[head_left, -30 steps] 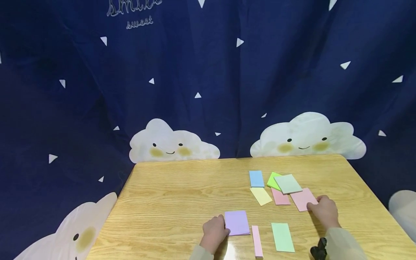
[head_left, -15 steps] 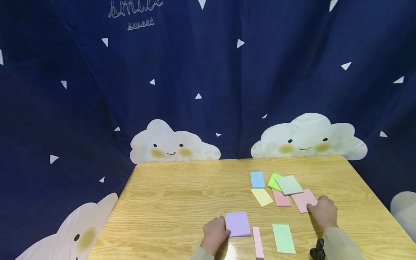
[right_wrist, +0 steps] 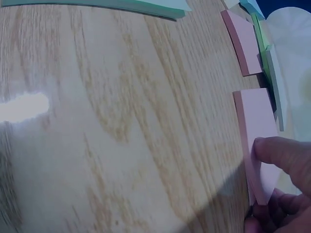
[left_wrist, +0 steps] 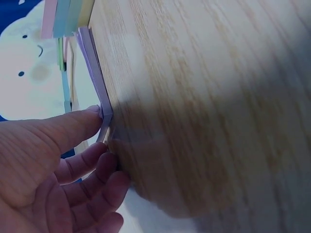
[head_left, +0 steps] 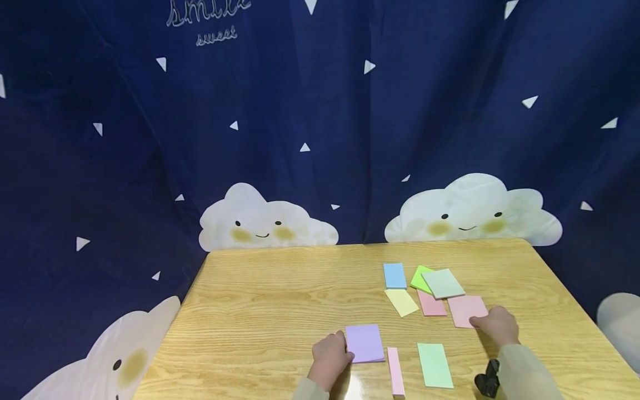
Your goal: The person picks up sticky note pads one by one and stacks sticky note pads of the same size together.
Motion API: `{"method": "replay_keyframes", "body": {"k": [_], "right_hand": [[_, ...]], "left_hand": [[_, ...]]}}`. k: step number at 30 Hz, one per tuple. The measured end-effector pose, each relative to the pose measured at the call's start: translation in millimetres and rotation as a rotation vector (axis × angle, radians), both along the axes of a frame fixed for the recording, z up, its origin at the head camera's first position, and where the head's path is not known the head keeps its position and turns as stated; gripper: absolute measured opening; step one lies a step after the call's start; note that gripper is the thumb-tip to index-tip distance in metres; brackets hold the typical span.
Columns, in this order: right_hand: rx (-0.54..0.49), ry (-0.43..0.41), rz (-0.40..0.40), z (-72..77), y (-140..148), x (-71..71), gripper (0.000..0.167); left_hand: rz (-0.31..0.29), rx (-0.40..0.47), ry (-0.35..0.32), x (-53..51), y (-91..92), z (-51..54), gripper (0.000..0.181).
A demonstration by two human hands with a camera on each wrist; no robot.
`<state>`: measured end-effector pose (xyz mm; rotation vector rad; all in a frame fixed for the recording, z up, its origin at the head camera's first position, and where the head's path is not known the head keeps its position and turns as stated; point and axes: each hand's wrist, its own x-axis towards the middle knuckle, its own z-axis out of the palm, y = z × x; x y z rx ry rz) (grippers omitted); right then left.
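Note:
In the head view my left hand [head_left: 331, 358] holds the left edge of a purple sticky note pad [head_left: 364, 343] that lies on the table. The left wrist view shows the thumb against the pad's corner [left_wrist: 96, 73] and the fingers curled by its side. My right hand [head_left: 499, 325] pinches the near right corner of a light pink sticky note pad [head_left: 465, 310]. In the right wrist view the thumb [right_wrist: 282, 151] lies on top of this pad [right_wrist: 255, 116], with the fingers at its edge. Its far edge sits close to a pale grey-green pad [head_left: 443, 283].
Behind lie a blue pad [head_left: 395, 276], a cream pad [head_left: 402, 302], a bright green pad [head_left: 421, 279] partly covered, and a darker pink pad [head_left: 431, 304]. Between my hands are a narrow pink pad [head_left: 395, 371] and a mint green pad [head_left: 435, 365]. A dark curtain [head_left: 320, 111] hangs behind the table.
The light pink pad has turned slightly clockwise, and its far edge now lies more level. My right hand has shifted a little towards me with it. The left hand stays on the purple pad.

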<state>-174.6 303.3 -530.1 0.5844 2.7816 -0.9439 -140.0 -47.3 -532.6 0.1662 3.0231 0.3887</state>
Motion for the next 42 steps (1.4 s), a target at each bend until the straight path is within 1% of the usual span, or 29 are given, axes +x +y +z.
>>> {"method": "replay_keyframes", "body": {"k": [1,3,6,7,9,13,15,18,20,22,25,28,30,33,35,38,42], "right_hand": [[-0.017,-0.008,-0.01,-0.1,0.2,0.0,0.041],[-0.048,-0.015,-0.018,-1.2,1.3,0.2,0.037],[-0.065,-0.032,-0.013,-3.2,3.1,0.4,0.029],[-0.07,-0.04,-0.012,-3.5,3.6,0.5,0.03],[-0.078,-0.058,-0.016,-3.9,4.1,0.9,0.034],[-0.095,-0.088,-0.018,-3.3,4.1,3.3,0.051],[-0.102,-0.105,-0.022,-4.1,4.4,5.1,0.053],[-0.092,-0.12,-0.009,-4.3,5.3,8.0,0.053],[-0.088,-0.131,-0.003,-3.9,5.8,9.5,0.056],[-0.068,-0.136,0.014,-2.9,5.4,10.2,0.059],[-0.008,-0.139,0.051,-2.7,3.3,10.1,0.064],[0.073,-0.139,0.069,-4.1,-1.1,7.6,0.061],[0.11,-0.138,0.065,-5.9,-4.1,5.7,0.059],[0.117,-0.148,0.035,-7.6,-8.1,3.4,0.062],[0.089,-0.149,0.021,-6.8,-9.7,3.2,0.066],[0.031,-0.147,0.032,-2.0,-10.3,4.6,0.066],[-0.049,-0.176,0.028,4.0,-9.8,7.5,0.067]], "left_hand": [[0.0,0.0,0.001,0.1,0.0,-0.1,0.03],[-0.002,0.0,0.007,0.4,0.0,-0.3,0.03],[-0.004,0.006,0.012,0.9,0.2,0.1,0.03],[-0.005,0.005,0.012,1.0,0.2,0.2,0.03],[-0.007,0.009,0.012,1.1,0.3,0.8,0.03],[-0.008,0.011,0.011,0.8,-0.1,0.9,0.03],[-0.007,0.011,0.011,0.7,-0.7,0.3,0.03],[-0.005,0.016,0.004,-0.1,-1.4,0.3,0.029],[-0.004,0.014,0.005,0.0,-2.2,-0.2,0.03],[-0.002,0.013,0.006,0.1,-2.7,-0.4,0.03],[-0.001,0.003,0.008,0.7,-3.1,-1.0,0.031],[-0.002,0.008,0.003,0.7,-2.2,-0.6,0.031],[-0.006,0.009,0.002,1.0,-1.8,-0.2,0.03],[-0.007,0.015,0.006,1.3,-1.3,0.6,0.03],[-0.006,0.012,0.009,1.6,-1.4,0.7,0.03],[-0.005,0.015,0.007,1.8,-1.1,1.9,0.03],[-0.009,0.019,0.001,2.1,-0.4,3.0,0.03]]}}
